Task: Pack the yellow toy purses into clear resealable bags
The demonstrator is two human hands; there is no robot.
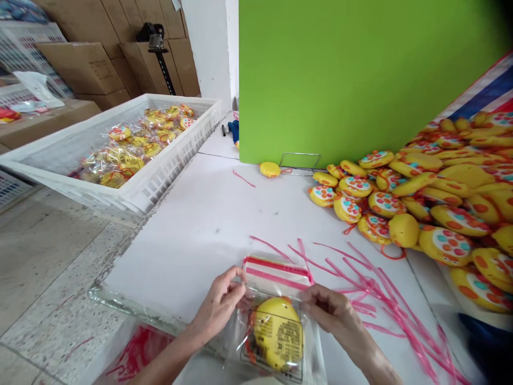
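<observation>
A clear plastic bag (315,350) with dark printing lies at the table's near edge, its flap (276,278) pointing away from me and crossed by pink-red strips. Inside it sits a yellow oval toy (278,331), plain side up, with an orange cord at its left. My left hand (222,297) pinches the bag's upper left edge between thumb and fingers. At the upper right edge, just below the flap, my right hand (331,310) has its fingers closed on the plastic. Pink peeled strips (372,289) lie beside and beyond my right hand.
Loose yellow toys with dotted white fronts (444,243) are heaped on the right. A white crate (136,200) of bagged toys stands at left. Behind the table rises a green panel (352,75), with a wire stand (300,160) and single toy (270,170) before it.
</observation>
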